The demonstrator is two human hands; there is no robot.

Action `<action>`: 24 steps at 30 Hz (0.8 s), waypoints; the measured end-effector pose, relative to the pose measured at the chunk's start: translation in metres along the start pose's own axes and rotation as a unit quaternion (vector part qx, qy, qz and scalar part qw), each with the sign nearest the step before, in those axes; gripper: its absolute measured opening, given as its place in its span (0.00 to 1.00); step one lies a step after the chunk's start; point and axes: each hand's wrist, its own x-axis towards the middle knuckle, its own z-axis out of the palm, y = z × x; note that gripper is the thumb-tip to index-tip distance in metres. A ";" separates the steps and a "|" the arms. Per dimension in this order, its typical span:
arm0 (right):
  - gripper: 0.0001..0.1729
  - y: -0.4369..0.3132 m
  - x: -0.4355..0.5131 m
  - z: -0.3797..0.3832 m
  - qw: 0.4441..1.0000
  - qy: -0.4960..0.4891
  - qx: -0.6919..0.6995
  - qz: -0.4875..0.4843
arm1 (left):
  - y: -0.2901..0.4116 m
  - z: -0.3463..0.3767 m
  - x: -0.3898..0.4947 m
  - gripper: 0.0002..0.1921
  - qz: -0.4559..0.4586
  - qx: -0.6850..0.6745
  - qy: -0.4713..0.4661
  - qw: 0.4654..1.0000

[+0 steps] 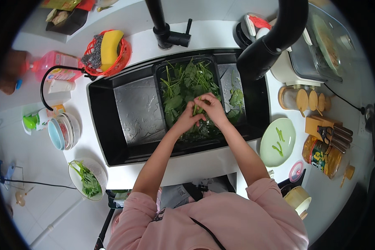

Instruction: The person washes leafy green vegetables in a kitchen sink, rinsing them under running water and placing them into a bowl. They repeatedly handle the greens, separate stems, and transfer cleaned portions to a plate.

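Both my hands meet over a black basin (219, 78) full of leafy green vegetables (190, 78), set inside a black sink (101, 131). My left hand (187, 118) holds green stems from the left. On the right, my right hand (212, 107) pinches the same stems near their top. Water shows among the leaves below my hands. More leaves (237, 97) lie on the sink floor to the right of the basin. A green oval plate (286, 153) at the right bears several short stem pieces. In a white bowl (100, 170) at the lower left rests a bunch of greens (89, 181).
A black faucet (167, 36) stands behind the sink, and a thick black pipe (268, 50) hangs over its right end. Stacked bowls (72, 129) and a red basket (126, 53) with a yellow sponge (109, 48) are on the left. Jars (292, 98), a knife block (315, 125) and an oil bottle (323, 156) stand right.
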 end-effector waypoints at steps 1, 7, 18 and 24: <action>0.08 0.010 0.003 -0.001 0.998 0.041 0.043 -0.019 | -0.004 -0.003 0.001 0.21 0.005 -0.018 0.004 1.000; 0.06 0.048 0.005 0.008 0.958 0.030 -0.285 0.002 | -0.047 -0.022 0.019 0.20 0.014 0.278 0.204 0.938; 0.10 0.067 -0.003 0.031 0.862 0.003 -0.500 0.078 | -0.066 -0.013 0.019 0.19 0.091 0.606 0.178 0.770; 0.11 -0.004 -0.037 0.007 0.969 0.072 -0.235 0.016 | 0.003 0.010 -0.020 0.16 0.079 0.394 0.237 0.885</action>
